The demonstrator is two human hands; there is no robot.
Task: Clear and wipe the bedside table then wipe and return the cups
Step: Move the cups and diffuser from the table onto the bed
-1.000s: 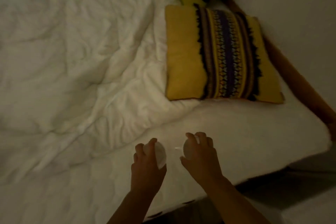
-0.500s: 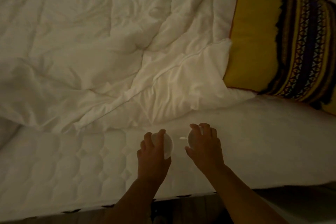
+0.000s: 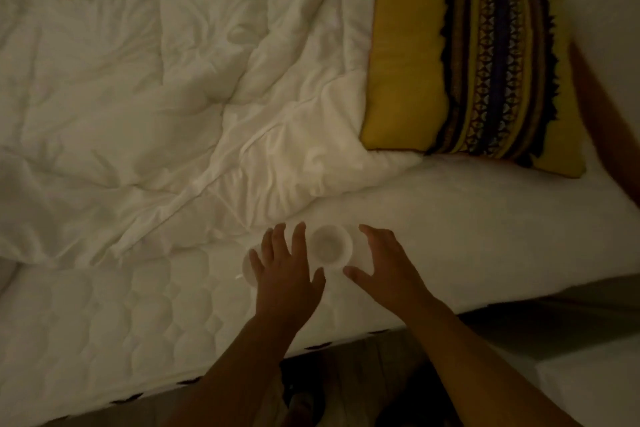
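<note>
A white cup (image 3: 330, 246) stands upright on the bare quilted mattress (image 3: 138, 305), its round mouth facing up, between my two hands. A second white cup (image 3: 248, 269) sits just to its left, mostly hidden under my left hand (image 3: 287, 270). My left hand hovers over that cup with fingers spread. My right hand (image 3: 384, 263) is open just right of the upright cup, fingers apart, with a small gap to the cup. The light is dim.
A rumpled white duvet (image 3: 156, 80) covers the bed beyond the cups. A yellow pillow with a dark patterned band (image 3: 467, 59) lies at the upper right by a wooden bed frame (image 3: 602, 121). A pale surface (image 3: 588, 388) shows at the lower right.
Both hands held a cup each a second ago. The cups now rest on the mattress and both hands have opened and come off them.
</note>
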